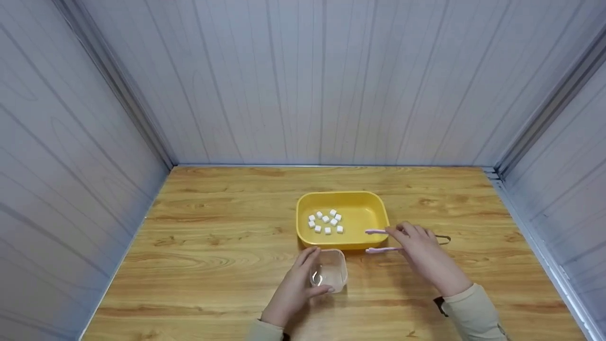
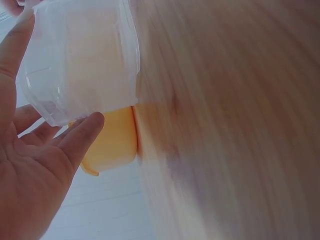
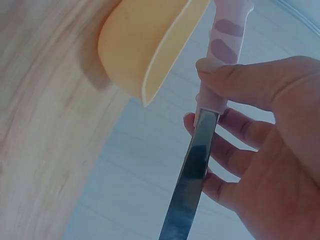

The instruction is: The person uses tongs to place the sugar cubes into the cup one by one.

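Observation:
My left hand holds a small clear plastic container by its side, thumb at the near edge and fingers at the far one. It sits just in front of a yellow basin. Several small white cubes lie in the left part of the basin. My right hand grips a pair of tongs with a metal body and pink tips. The two tips stand apart with nothing between them, one above the basin's right end, the other outside its near wall.
Everything rests on a wood-grain table. Pale panel walls enclose it at the back and on both sides. The basin's right half holds no cubes.

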`<state>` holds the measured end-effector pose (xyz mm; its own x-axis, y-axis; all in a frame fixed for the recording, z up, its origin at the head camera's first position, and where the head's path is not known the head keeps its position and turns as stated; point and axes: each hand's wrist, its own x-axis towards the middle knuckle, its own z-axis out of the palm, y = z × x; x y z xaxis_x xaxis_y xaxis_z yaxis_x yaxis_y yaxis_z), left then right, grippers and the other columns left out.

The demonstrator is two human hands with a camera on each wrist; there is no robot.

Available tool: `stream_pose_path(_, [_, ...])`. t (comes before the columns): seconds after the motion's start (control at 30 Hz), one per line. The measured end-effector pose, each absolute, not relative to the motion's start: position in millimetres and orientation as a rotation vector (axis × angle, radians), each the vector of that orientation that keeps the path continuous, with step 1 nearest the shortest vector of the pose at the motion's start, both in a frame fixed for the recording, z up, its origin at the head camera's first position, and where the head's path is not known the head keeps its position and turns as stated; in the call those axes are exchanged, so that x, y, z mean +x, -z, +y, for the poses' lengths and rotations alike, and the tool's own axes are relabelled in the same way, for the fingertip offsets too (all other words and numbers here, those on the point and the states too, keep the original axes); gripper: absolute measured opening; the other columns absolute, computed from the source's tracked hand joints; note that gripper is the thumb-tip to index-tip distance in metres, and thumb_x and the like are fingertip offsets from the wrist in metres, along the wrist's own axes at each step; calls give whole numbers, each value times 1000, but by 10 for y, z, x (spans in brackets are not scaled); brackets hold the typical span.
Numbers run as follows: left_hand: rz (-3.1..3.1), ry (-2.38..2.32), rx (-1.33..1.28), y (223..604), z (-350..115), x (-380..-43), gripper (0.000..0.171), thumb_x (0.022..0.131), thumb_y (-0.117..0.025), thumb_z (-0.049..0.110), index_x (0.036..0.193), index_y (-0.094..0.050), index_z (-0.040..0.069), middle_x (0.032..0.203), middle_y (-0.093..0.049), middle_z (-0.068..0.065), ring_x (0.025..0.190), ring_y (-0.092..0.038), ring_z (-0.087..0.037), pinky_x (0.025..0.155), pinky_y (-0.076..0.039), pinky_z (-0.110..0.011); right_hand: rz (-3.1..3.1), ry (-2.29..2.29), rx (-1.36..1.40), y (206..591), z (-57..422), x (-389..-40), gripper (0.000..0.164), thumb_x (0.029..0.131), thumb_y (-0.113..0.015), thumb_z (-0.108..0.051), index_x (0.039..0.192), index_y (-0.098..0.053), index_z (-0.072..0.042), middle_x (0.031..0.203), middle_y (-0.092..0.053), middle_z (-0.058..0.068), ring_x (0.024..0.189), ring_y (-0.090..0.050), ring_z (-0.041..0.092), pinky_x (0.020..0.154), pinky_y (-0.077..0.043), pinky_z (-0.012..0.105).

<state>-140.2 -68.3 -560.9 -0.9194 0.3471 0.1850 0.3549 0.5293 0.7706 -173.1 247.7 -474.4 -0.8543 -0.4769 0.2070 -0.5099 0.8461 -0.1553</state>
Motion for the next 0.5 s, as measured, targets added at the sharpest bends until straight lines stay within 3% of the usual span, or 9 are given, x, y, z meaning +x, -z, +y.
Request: stream_pose_path(0.5, [-2751,1354,-644,5623,-680,-1419,91,75,-77,41,147,-34,5,149,-32,-7,130,-40,-25,107,-35,-39,-2822,-214,813,4659,2326,-1964,54,80,-76,-7,130,-57,-14,115,-56,12,105,-53,35,89,-43,54])
